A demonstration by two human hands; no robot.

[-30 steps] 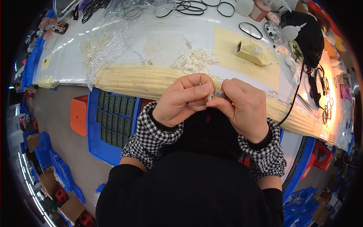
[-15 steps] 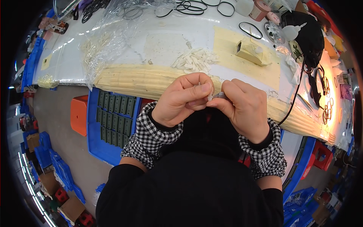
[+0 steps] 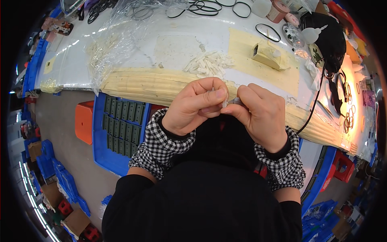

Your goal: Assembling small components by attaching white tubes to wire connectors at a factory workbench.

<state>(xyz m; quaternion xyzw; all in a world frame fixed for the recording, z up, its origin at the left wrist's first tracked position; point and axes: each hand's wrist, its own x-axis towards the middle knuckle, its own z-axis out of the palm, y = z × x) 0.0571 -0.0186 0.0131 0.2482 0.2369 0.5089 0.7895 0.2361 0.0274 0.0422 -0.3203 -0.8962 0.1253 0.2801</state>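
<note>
We can read no text, label, number or sign on the worktop [image 3: 74,64] or beyond its edges.

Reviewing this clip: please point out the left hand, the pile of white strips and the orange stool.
Left hand [image 3: 188,106]: head view, near the thumb's base.
Pile of white strips [image 3: 207,64]: head view, mid-heap.
Orange stool [image 3: 84,126]: head view, its flat surface.

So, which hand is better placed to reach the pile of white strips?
Probably the left hand: it is nearer the pile of white strips, though pinching a small pale piece. The right hand is farther off, gripping a small grey item.
</note>
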